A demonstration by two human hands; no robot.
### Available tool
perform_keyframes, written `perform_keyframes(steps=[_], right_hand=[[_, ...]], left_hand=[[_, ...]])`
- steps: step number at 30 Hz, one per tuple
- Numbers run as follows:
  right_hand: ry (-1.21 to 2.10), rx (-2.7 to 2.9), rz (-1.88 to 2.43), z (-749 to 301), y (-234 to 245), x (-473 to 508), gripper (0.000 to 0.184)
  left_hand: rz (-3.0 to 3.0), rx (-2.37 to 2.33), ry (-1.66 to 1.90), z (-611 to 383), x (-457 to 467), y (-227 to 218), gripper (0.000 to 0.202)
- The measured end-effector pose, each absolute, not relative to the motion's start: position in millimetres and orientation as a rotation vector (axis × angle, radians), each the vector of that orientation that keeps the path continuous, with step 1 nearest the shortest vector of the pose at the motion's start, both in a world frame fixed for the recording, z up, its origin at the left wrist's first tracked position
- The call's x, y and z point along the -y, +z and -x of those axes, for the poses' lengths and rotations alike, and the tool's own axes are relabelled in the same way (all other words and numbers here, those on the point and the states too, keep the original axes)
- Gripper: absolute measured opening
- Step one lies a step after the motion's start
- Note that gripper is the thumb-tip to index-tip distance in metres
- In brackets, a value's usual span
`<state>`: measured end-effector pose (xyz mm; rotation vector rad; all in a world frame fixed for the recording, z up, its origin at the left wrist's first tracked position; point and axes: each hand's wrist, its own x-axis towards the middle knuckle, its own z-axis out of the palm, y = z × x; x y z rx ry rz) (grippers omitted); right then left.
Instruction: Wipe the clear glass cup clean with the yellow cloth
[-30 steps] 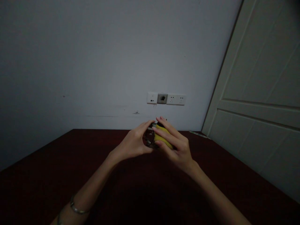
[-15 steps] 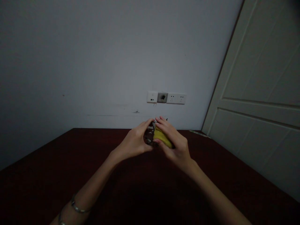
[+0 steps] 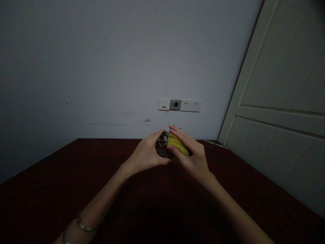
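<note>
L hand (image 3: pixel 146 152) is curled round the L side of a clear vessel (image 3: pixel 161 149), its digits above & below it in view; R hand (image 3: pixel 191 152) grips a yellow cloth (image 3: pixel 177 144) against the vessel's R side. Both things are approx. midway along the bench's (image 3: pixel 152 189) far edge, just short of it; can't tell if vessel touches bench or is held above. Bench is dark red, w/ a thin strip (image 3: pixel 214 143) at its far R corner. Beyond far edge: wall (image 3: pixel 114 67) w/ sockets (image 3: pixel 190 105); door (image 3: pixel 279 101) beyond R edge.
</note>
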<state>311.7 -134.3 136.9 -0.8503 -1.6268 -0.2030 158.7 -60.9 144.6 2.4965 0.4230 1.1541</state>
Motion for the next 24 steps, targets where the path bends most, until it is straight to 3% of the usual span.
perform_keyframes(steps=[4, 10, 19, 24], right_hand=[[-0.289, 1.706, 0.788, -311.5, 134.2, 133.9, 0.045], [0.063, 1.417, 1.006, -315.6, 141.3, 130.7, 0.033], [-0.379, 1.763, 0.794, -314.5, 126.0, 129.9, 0.046], [-0.135, 1.505, 0.872, -315.6, 134.4, 130.0, 0.035]], left_hand=[[-2.504, -0.427, 1.213, -159.3, 58.4, 142.2, 0.074], [-2.614, -0.510, 1.186, -159.8, 57.5, 139.2, 0.080], [-2.558, -0.467, 1.203, -163.3, 55.2, 137.0, 0.076], [-2.477, -0.353, 1.132, -158.0, 58.2, 146.2, 0.085]])
